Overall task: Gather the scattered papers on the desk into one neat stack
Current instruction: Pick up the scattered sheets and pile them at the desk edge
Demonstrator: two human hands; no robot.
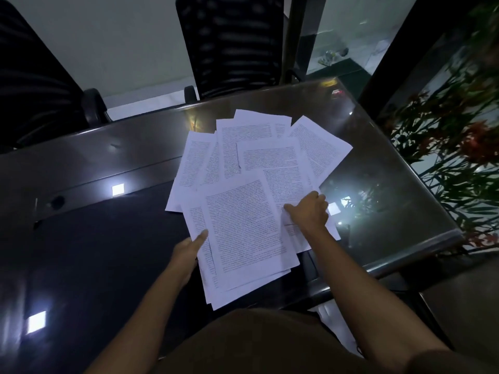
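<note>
Several white printed sheets (270, 157) lie fanned and overlapping on the dark glossy desk (108, 238). A smaller bunch of sheets (243, 228) sits nearest me, overhanging the desk's front edge. My left hand (186, 252) holds the left edge of this bunch, thumb on top and fingers hidden beneath. My right hand (310, 211) rests on the sheets at the right, thumb stretched leftward across the paper, and its fingers curl over a sheet's edge.
Two black office chairs (235, 41) stand behind the desk's far edge. A plant with red flowers (459, 147) is at the right beyond the desk's corner. Ceiling lights reflect in the desk top. More white paper (337, 330) shows below the desk near my lap.
</note>
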